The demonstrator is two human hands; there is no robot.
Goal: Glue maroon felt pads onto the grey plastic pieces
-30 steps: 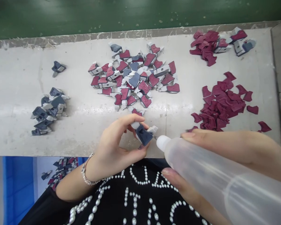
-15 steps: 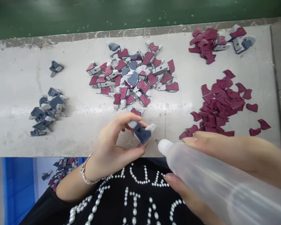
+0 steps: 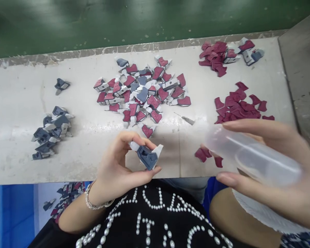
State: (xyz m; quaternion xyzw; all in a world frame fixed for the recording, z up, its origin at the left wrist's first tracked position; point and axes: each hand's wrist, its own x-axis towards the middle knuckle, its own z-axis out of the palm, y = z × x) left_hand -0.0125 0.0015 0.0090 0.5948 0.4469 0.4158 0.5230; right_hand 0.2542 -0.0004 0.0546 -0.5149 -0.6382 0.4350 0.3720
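My left hand (image 3: 116, 172) is closed around a small dark grey and white plastic part (image 3: 147, 157), pinched between thumb and fingers above the bench's front edge. The part's grey face, with a hollow in it, is turned up. In my right hand (image 3: 281, 134) is a translucent squeeze bottle (image 3: 258, 162), gripped between thumb and fingers and blurred by motion. A thin needle tip (image 3: 187, 120) lies in line with the bottle's front end, apart from the held part. Below the bottle are a few loose maroon pieces (image 3: 200, 155).
A heap of grey-white parts, mostly maroon-faced (image 3: 142, 94), occupies mid-bench. Grey parts (image 3: 49, 134) are at left. Maroon pieces form a pile (image 3: 237, 106) at right and another (image 3: 214, 57) behind it. A blue bin (image 3: 17, 213) stands below left; a metal wall (image 3: 305, 69) bounds the right.
My right hand has drawn the bottle and its needle away from the held part, up and to the right. My left hand still grips the part, now slightly lower and further left.
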